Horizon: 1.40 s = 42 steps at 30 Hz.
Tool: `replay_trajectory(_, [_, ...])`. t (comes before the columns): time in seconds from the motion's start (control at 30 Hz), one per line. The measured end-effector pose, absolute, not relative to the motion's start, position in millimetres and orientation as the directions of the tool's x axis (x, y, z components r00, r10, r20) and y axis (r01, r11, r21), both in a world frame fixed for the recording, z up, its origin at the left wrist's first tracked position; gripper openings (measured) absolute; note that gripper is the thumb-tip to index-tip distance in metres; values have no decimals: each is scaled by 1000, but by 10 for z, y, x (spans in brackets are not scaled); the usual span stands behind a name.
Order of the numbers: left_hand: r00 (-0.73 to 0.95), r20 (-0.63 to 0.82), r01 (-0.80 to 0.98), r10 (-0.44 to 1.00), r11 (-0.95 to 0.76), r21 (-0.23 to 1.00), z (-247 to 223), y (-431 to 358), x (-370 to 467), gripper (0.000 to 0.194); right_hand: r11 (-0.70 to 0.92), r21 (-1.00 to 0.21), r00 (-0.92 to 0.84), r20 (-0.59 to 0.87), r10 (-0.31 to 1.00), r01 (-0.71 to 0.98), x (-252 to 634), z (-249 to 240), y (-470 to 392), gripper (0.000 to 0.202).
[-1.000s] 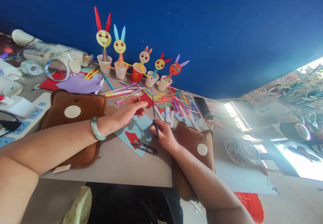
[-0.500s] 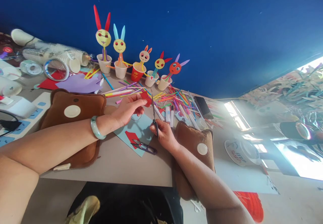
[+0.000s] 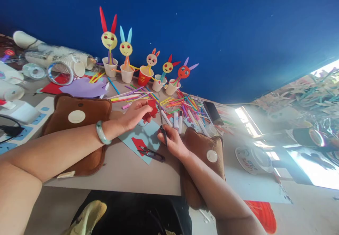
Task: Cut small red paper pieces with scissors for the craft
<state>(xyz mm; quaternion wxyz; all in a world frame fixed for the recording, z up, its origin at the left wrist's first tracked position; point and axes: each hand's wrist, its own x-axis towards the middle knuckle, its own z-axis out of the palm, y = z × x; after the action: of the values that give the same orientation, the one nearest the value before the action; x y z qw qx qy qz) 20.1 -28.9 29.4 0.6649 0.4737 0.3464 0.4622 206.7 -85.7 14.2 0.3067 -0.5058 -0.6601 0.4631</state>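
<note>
My left hand [image 3: 139,114], with a jade-coloured bangle [image 3: 102,133] on its wrist, pinches a small piece of red paper [image 3: 153,106] between thumb and fingers. Black-handled scissors [image 3: 163,133] are held in my right hand [image 3: 174,144], blades pointing up and away beside the red paper. Whether the blades touch the paper I cannot tell. Below the hands lies a light blue sheet [image 3: 143,136] with a red paper scrap [image 3: 138,145] on it. Dark thread snips [image 3: 153,155] rest across the scrap and the sheet's edge.
Several paper cups with rabbit-faced figures [image 3: 125,48] stand along the blue wall. Coloured sticks [image 3: 182,102] are strewn in front of them. Brown plush cushions [image 3: 79,136] lie left and right of the hands. A phone [image 3: 212,113] lies at the back right, a power strip [image 3: 29,129] at left.
The red paper in my left hand has turned and shows more of its face above the fingertips. My right hand and the scissors have hardly moved.
</note>
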Motion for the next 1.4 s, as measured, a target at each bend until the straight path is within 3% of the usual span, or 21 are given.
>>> replay_trajectory(0.4, [434,-19,-171,901,103,980,307,-347,177,8,76,-927,-336,-56,940,367,2078,144,-861,60])
replay_trajectory(1.4, [504,39,-138,863,36,990,277,-365,163,12,81,-919,-333,-56,941,385,2068,149,-854,57])
